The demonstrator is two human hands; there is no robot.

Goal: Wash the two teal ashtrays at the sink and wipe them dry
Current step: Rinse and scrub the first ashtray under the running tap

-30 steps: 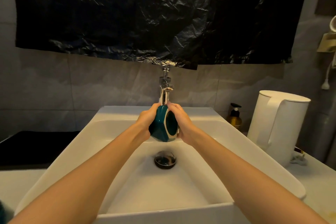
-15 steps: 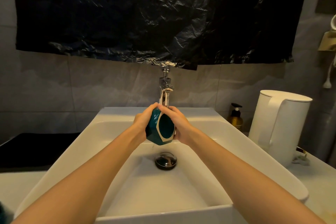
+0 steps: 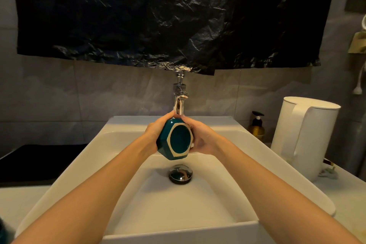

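Note:
A teal hexagonal ashtray [image 3: 177, 141] is held on edge under the chrome faucet [image 3: 179, 101], its underside with a pale hexagonal ring turned toward me. My left hand [image 3: 156, 134] grips its left side and my right hand [image 3: 202, 138] grips its right side, above the white sink basin [image 3: 118, 164]. A dark teal edge [image 3: 3, 232] shows at the bottom left corner; I cannot tell whether it is the other ashtray.
The chrome drain plug [image 3: 180, 174] sits in the basin below the ashtray. A white kettle [image 3: 305, 136] and an amber pump bottle [image 3: 257, 127] stand on the right counter. A black surface [image 3: 35, 162] lies to the left. Black plastic sheet [image 3: 168, 16] hangs above.
The ashtray has been turned in my hands so that its underside faces me more squarely. Both hands stay under the faucet.

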